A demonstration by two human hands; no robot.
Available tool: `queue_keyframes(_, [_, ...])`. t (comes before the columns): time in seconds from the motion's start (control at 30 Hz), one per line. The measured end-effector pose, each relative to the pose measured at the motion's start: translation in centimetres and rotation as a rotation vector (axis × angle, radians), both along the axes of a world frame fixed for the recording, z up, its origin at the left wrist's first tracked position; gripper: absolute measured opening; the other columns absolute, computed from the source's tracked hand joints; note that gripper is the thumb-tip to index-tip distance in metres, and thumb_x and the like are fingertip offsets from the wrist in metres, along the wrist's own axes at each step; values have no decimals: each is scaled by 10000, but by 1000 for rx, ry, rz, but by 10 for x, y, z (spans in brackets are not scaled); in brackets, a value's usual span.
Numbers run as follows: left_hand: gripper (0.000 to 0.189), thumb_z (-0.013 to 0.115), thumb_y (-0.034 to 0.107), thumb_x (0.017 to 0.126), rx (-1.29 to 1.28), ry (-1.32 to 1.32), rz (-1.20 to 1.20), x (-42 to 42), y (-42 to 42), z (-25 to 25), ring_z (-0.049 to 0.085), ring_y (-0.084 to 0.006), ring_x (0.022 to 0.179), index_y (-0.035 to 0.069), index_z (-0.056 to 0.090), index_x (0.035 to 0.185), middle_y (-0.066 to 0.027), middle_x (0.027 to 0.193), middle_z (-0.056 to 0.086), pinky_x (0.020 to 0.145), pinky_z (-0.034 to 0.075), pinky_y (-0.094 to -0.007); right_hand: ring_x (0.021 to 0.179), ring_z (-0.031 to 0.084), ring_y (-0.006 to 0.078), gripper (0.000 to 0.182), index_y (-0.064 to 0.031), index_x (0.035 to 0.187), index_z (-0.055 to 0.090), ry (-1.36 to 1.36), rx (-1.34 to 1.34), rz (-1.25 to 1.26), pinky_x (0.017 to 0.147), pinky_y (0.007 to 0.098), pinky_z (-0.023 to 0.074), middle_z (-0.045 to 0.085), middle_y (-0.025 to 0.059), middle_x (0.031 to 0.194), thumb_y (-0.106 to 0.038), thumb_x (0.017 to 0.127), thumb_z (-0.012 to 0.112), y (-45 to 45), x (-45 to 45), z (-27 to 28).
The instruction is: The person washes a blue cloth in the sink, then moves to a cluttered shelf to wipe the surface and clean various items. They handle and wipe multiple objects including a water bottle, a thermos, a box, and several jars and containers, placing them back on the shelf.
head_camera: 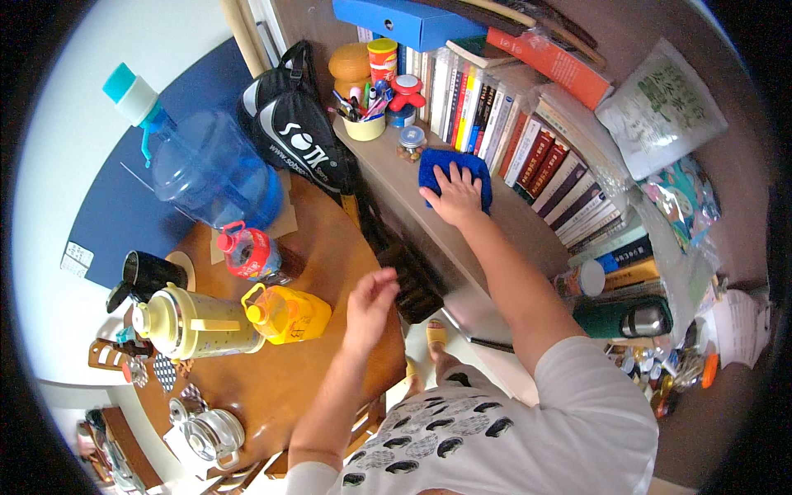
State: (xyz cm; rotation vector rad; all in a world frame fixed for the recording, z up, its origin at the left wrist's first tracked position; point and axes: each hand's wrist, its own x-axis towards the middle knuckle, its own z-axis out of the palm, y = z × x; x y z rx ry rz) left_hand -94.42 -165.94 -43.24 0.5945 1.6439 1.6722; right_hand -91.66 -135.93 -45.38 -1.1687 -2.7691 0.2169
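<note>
My right hand [459, 195] lies flat with spread fingers on a folded blue cloth [433, 162]. Under the cloth is the grey-brown shelf top [402, 189], in front of a row of upright books [489, 117]. Just beyond the cloth stands a small lidded jar [411, 144], and past it a pale yellow pen cup [365, 129] full of pens. Above the near edge of the round wooden table [346, 247] hovers my left hand [371, 303], fingers loosely curled. I see nothing held in it. The yellow jug [291, 314] is the nearest thing to it.
On the table stand a cola bottle [253, 253], a yellow thermos [198, 325], a large blue water bottle [216, 173] with a pump, and glass teapots [213, 436]. A black racket bag [297, 124] leans between table and shelf. A green flask [619, 317] lies at right.
</note>
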Motion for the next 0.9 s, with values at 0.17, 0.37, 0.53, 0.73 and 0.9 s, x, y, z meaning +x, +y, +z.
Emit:
queue_keyframes(0.17, [395, 699, 83, 899, -3, 287, 126, -64, 109, -13, 588, -149, 995, -9, 559, 1257, -62, 1142, 613, 906, 490, -283, 1188, 479, 350, 625, -99, 1325, 597, 52, 66, 73, 962, 515, 374, 574, 151, 1253, -502, 849, 637, -5, 7, 14])
queue_keyframes(0.37, [809, 833, 262, 746, -208, 844, 286, -117, 238, -7, 518, -401, 1188, 32, 417, 1401, -233, 1284, 507, 1021, 440, -454, 1310, 366, 422, 596, -29, 1283, 587, 130, 41, 137, 1093, 573, 261, 504, 253, 1264, -368, 813, 726, -64, 76, 17])
queue_keyframes(0.53, [823, 825, 336, 714, -502, 836, 253, -127, 293, -9, 503, -372, 1222, 61, 426, 1380, -183, 1296, 539, 1021, 411, -493, 1445, 201, 476, 643, -30, 1381, 504, 154, -16, 174, 1160, 624, 150, 381, 312, 1444, -365, 864, 687, -53, 72, 4])
queue_keyframes(0.73, [647, 844, 258, 693, -187, 821, 431, -130, 253, -29, 601, -393, 1056, 40, 543, 1224, -197, 1103, 635, 904, 473, -488, 1424, 271, 463, 659, -37, 1395, 493, 186, 45, 182, 1146, 631, 192, 404, 292, 1448, -388, 865, 667, -28, 29, -6])
queue_keyframes(0.9, [691, 843, 181, 715, -328, 687, 669, -130, 150, -64, 579, -400, 1111, -33, 501, 1275, -233, 1198, 595, 972, 456, -451, 1412, 301, 448, 625, -48, 1369, 514, 228, 102, 177, 1126, 628, 242, 431, 276, 1436, -381, 864, 672, 9, -40, -12])
